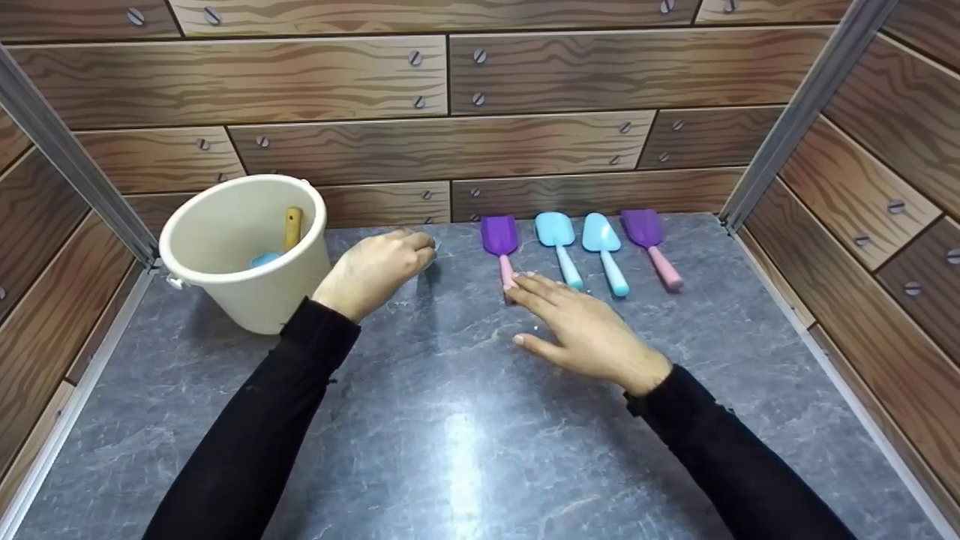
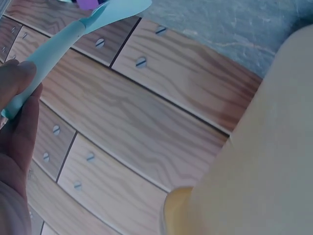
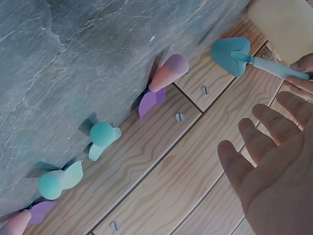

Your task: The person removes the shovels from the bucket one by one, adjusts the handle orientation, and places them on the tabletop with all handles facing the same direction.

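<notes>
My left hand grips a light-blue toy trowel by its handle, to the right of the bucket. In the head view the hand hides nearly all of this trowel; the right wrist view shows its rounded blade. My right hand has its fingers extended and holds nothing. In the head view its fingertips overlap the pink handle of a purple toy shovel, but in the right wrist view they look apart from it. Two light-blue trowels and another purple shovel lie to the right in a row.
A cream bucket stands at the back left. Inside it show a yellow handle and something blue. Wood-patterned walls enclose the grey marbled tabletop at the back and both sides.
</notes>
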A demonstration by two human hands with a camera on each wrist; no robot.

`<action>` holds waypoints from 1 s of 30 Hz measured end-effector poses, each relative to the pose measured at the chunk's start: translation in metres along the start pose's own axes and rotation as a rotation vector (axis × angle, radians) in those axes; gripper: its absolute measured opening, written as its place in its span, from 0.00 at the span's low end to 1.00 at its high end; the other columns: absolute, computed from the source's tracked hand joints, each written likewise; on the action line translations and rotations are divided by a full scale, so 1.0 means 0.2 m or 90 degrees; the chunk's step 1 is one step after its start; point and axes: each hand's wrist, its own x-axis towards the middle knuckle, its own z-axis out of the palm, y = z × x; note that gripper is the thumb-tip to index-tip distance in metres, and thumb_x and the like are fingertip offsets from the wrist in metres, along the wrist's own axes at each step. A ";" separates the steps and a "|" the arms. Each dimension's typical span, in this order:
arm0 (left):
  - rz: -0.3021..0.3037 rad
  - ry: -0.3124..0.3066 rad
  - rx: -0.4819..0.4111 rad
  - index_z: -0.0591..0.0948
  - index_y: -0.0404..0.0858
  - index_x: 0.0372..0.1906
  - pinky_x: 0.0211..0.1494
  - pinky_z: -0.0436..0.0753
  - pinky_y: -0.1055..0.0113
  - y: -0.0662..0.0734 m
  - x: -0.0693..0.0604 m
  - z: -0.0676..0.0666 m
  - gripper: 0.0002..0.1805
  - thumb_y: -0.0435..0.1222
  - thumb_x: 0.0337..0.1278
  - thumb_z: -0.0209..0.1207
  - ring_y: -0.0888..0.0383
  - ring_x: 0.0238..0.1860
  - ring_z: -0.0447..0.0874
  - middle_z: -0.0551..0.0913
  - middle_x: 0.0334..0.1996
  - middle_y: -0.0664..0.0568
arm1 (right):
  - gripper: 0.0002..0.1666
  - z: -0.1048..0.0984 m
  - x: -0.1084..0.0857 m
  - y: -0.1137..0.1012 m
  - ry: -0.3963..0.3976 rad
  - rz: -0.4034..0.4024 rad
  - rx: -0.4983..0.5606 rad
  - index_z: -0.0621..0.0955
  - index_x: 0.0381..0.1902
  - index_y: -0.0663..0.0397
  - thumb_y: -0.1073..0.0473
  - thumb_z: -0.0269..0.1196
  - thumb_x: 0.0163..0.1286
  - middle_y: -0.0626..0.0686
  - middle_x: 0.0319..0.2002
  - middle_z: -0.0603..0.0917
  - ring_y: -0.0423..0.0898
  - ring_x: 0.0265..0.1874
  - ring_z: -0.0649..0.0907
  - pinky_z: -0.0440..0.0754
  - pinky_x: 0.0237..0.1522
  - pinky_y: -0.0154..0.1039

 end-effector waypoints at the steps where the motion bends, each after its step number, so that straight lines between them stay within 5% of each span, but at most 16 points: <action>1: 0.001 -0.002 0.000 0.93 0.33 0.56 0.55 1.00 0.56 0.00 0.00 0.01 0.13 0.22 0.73 0.69 0.46 0.57 0.98 0.96 0.59 0.45 | 0.44 0.00 0.00 0.00 0.000 -0.001 -0.002 0.72 0.92 0.49 0.35 0.64 0.90 0.62 0.90 0.73 0.64 0.91 0.74 0.73 0.92 0.68; 12: 0.014 0.007 -0.013 0.92 0.36 0.51 0.54 1.00 0.57 0.04 0.00 0.11 0.09 0.25 0.72 0.68 0.48 0.53 0.96 0.94 0.53 0.47 | 0.44 0.02 0.00 0.01 -0.006 0.001 0.002 0.73 0.91 0.49 0.37 0.67 0.89 0.61 0.90 0.74 0.64 0.90 0.74 0.74 0.91 0.69; 20: -0.027 0.005 -0.049 0.92 0.35 0.58 0.61 1.00 0.55 0.08 -0.01 0.16 0.13 0.25 0.77 0.65 0.46 0.59 0.97 0.94 0.58 0.45 | 0.43 0.03 -0.01 0.01 -0.002 -0.004 0.006 0.74 0.90 0.50 0.38 0.68 0.89 0.62 0.89 0.75 0.65 0.90 0.75 0.76 0.90 0.70; 30: -0.060 0.008 -0.090 0.90 0.34 0.58 0.56 1.01 0.55 0.12 -0.02 0.23 0.10 0.26 0.80 0.66 0.44 0.53 0.99 0.95 0.55 0.44 | 0.44 0.05 0.00 0.00 -0.005 -0.013 0.004 0.73 0.91 0.51 0.38 0.68 0.89 0.63 0.89 0.75 0.66 0.89 0.76 0.76 0.90 0.68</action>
